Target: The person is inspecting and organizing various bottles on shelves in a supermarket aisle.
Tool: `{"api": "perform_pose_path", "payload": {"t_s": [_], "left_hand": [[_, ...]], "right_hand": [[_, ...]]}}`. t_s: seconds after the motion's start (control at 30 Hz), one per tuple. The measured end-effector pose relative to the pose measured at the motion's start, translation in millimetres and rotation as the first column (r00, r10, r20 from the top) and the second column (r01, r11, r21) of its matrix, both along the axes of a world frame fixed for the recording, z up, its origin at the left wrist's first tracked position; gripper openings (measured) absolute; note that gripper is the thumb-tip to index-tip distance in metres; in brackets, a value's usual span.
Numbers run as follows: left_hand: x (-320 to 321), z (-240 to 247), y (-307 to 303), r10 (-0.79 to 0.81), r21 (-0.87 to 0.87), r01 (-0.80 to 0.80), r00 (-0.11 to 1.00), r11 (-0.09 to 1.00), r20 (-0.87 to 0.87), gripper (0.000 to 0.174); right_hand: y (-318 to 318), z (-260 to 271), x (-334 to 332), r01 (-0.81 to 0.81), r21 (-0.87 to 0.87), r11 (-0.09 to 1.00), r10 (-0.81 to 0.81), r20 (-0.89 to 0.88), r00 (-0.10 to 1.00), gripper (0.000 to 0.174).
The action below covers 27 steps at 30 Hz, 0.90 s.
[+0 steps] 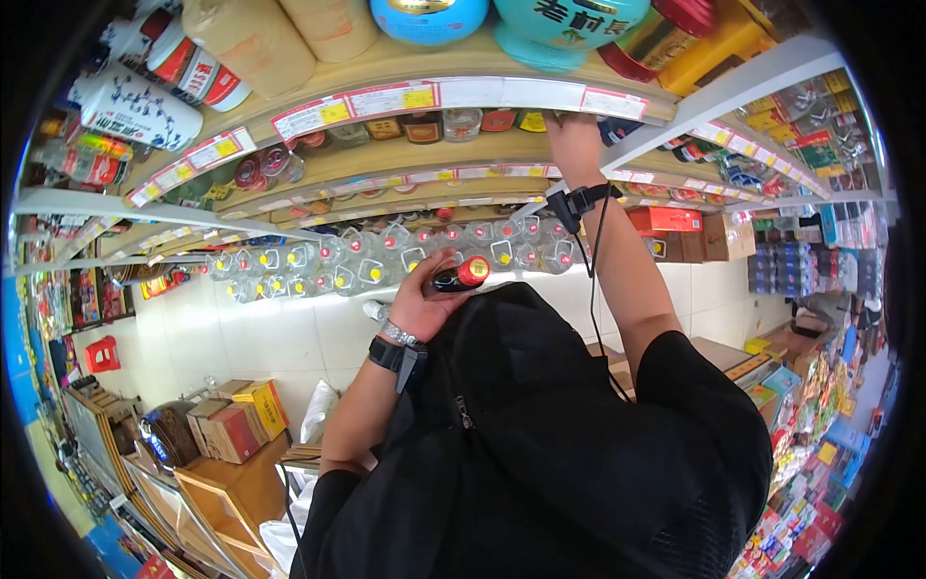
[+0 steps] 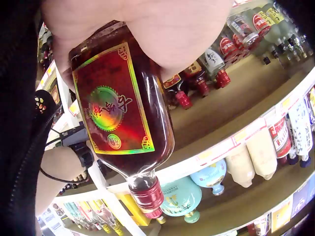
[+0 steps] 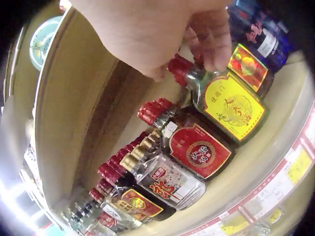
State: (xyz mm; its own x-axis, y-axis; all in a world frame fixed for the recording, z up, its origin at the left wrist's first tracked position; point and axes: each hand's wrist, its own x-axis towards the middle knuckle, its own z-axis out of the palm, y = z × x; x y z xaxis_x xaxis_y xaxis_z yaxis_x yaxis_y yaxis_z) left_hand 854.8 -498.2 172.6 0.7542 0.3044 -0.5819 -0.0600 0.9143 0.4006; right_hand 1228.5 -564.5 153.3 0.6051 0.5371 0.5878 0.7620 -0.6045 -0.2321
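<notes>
My left hand grips a flat dark bottle with a red cap, in front of my chest. In the left wrist view, the fingers cover the base of this bottle, its red and gold label shows and its cap points down. My right hand reaches into the shelf below the top one. In the right wrist view, this hand is over a yellow-labelled bottle, thumb and fingers spread about its red cap, fingertips at its shoulder.
Beside it stand a red-labelled bottle, a clear bottle and a blue bottle. Turquoise and blue jars stand on the shelf above. Large clear jugs line the floor, with cartons behind at lower left.
</notes>
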Motion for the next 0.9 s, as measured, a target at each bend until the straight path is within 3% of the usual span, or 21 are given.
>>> {"api": "perform_pose_path", "payload": {"t_s": [0.07,0.13,0.2,0.33,0.4,0.43,0.5,0.53,0.6,0.63,0.73,0.77,0.8,0.83,0.9], "left_hand": [[-0.6,2.7,3.2,0.006,-0.049,-0.008,0.999,0.999,-0.031,0.04],[-2.3,-4.0,7.2,-0.001,-0.214,-0.003,1.0,0.977,-0.015,0.041],[-1.6,-1.0,6.3,0.005,-0.17,-0.008,1.0,0.985,-0.018,0.042],[1.9,5.8,5.3,0.005,-0.121,-0.006,1.0,0.993,-0.004,0.043],[4.3,15.4,3.8,0.005,-0.09,-0.004,1.0,0.996,0.008,0.045],[5.5,17.5,3.4,0.001,-0.057,0.001,1.0,0.998,0.023,0.047],[7.8,8.3,4.8,-0.023,-0.046,0.025,0.999,0.999,0.048,0.049],[8.4,4.4,6.3,-0.045,-0.032,0.048,0.996,0.998,0.072,0.051],[9.9,6.1,7.5,-0.05,-0.043,0.054,0.993,0.998,0.107,0.055],[10.2,9.5,7.8,-0.066,-0.048,0.073,0.987,0.996,0.149,0.059],[15.6,9.9,8.7,-0.078,-0.043,0.084,0.988,0.996,0.135,0.066],[17.6,8.8,7.9,-0.075,-0.032,0.08,0.99,0.996,0.121,0.069],[19.1,9.4,7.3,-0.077,-0.032,0.082,0.99,0.996,0.119,0.069],[20.4,12.9,6.2,-0.072,-0.015,0.074,0.991,0.997,0.113,0.07],[21.6,14.4,5.3,-0.074,-0.001,0.075,0.992,0.997,0.105,0.07]], "right_hand": [[9.7,-3.6,1.2,0.001,0.013,1.0,-0.001,0.033,0.999,0.047],[12.6,-12.0,7.0,0.007,0.02,1.0,-0.009,0.064,0.998,0.046],[14.8,-23.8,21.7,0.099,-0.215,0.972,-0.017,0.354,0.935,0.042],[10.1,1.6,6.9,0.055,-0.201,0.978,-0.009,0.222,0.975,0.035],[2.4,-11.5,21.6,-0.073,-0.319,0.945,0.144,0.205,0.968,0.034],[-0.2,-9.7,18.7,-0.075,-0.321,0.944,0.146,0.204,0.968,0.034],[-10.4,8.9,2.1,-0.132,-0.081,0.988,0.122,-0.125,0.985,0.033],[-15.5,23.3,-10.7,-0.139,-0.084,0.987,0.128,-0.128,0.983,0.033],[-28.4,59.2,-47.3,-0.097,0.046,0.994,0.107,-0.318,0.942,0.028],[-36.1,74.6,-65.8,-0.126,0.178,0.976,0.187,-0.386,0.903,0.023],[-56.1,69.5,-91.0,-0.192,0.336,0.922,0.294,-0.285,0.912,0.023],[-62.2,71.9,-104.1,-0.143,0.448,0.883,0.392,-0.535,0.748,0.021],[-66.1,73.7,-115.8,-0.057,0.535,0.843,0.486,-0.712,0.506,0.018],[-67.2,80.2,-125.5,-0.052,0.535,0.843,0.484,-0.714,0.506,0.018],[-64.4,101.2,-143.3,-0.191,0.466,0.864,0.501,-0.758,0.418,0.016]]}}
